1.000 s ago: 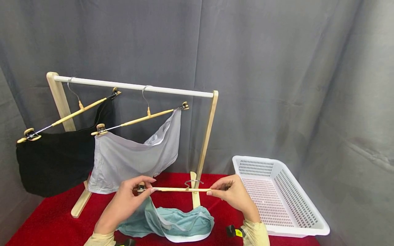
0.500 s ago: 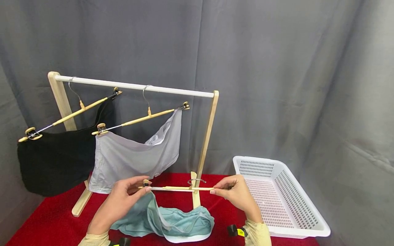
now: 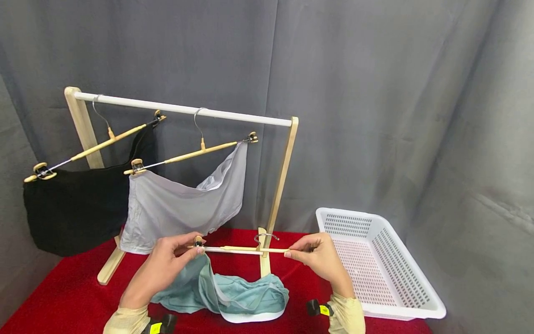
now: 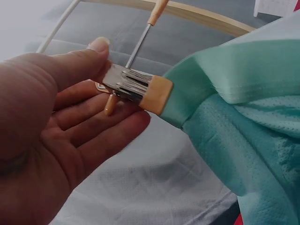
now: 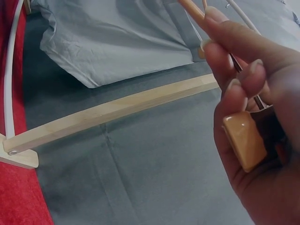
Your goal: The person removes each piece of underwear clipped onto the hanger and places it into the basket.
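Observation:
My left hand (image 3: 160, 262) pinches the clip (image 4: 136, 84) at the left end of a wooden clip hanger (image 3: 244, 249), between thumb and fingers. That clip bites the waistband of a teal pair of underpants (image 3: 252, 292), which hangs down and bunches low over the red cloth. At the other end, my right hand (image 3: 321, 260) pinches the hanger's bar with thumb and fingertips. The right clip (image 5: 246, 140) lies inside that palm, with no fabric seen in it. The hanger's metal hook (image 3: 266, 237) points up, and a stretch of silver rod shows near the left clip.
A wooden rack with a white rail (image 3: 183, 109) stands behind the hands. On it hang black underpants (image 3: 75, 208) and grey underpants (image 3: 179, 208) on similar hangers. A white perforated basket (image 3: 400, 260) sits at the right on the red cloth (image 3: 62, 297), before a grey curtain.
My left hand has shifted left with its clip, and more silver rod shows: the hanger is longer. The hook has moved slightly right. The head view has tilted a little.

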Demonstrator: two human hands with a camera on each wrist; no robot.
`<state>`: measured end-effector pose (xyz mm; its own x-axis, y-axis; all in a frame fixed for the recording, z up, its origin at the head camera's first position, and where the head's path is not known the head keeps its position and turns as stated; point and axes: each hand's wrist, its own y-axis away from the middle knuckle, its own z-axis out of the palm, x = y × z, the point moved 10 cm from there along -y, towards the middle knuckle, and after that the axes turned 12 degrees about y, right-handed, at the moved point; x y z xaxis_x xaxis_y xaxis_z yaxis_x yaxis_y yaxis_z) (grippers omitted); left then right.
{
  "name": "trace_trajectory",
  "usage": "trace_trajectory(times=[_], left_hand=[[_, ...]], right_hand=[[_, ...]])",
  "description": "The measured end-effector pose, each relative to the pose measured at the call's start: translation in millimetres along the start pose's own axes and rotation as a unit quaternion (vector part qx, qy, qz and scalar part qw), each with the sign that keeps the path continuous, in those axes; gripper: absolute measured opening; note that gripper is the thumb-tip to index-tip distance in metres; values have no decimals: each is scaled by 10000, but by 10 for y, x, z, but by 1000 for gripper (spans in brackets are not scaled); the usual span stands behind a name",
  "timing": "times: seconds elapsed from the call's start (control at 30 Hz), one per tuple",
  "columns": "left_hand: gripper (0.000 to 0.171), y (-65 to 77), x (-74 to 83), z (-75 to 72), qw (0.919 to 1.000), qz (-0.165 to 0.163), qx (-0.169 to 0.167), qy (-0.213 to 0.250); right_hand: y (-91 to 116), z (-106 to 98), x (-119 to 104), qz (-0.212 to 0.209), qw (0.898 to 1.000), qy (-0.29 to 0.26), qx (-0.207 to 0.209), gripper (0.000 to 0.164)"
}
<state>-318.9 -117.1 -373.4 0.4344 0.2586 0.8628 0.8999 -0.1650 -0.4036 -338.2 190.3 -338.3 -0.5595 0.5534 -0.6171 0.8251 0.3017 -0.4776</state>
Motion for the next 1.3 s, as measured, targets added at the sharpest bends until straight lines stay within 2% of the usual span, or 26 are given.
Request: trace_trajectory(times=[0.33, 0.67, 0.93, 1.13, 1.3], left_hand=[[30, -20, -24, -4, 9989, 317, 49, 330], [28, -37, -19, -1, 9967, 730, 316, -169], [24, -65, 35, -5, 9899, 1271, 511, -373], [25, -33, 17, 2, 9900, 1256, 544, -347], [24, 34, 339, -4, 9869, 1448, 635, -316]], right_hand=[[-11, -30, -92, -307, 9995, -13, -44, 9], [0, -46, -35, -72, 9999, 53, -114, 9], [3, -86, -38, -90, 9999, 53, -44, 9], [21, -66, -31, -76, 9999, -12, -73, 10], [11, -68, -50, -150, 9999, 12, -20, 10]])
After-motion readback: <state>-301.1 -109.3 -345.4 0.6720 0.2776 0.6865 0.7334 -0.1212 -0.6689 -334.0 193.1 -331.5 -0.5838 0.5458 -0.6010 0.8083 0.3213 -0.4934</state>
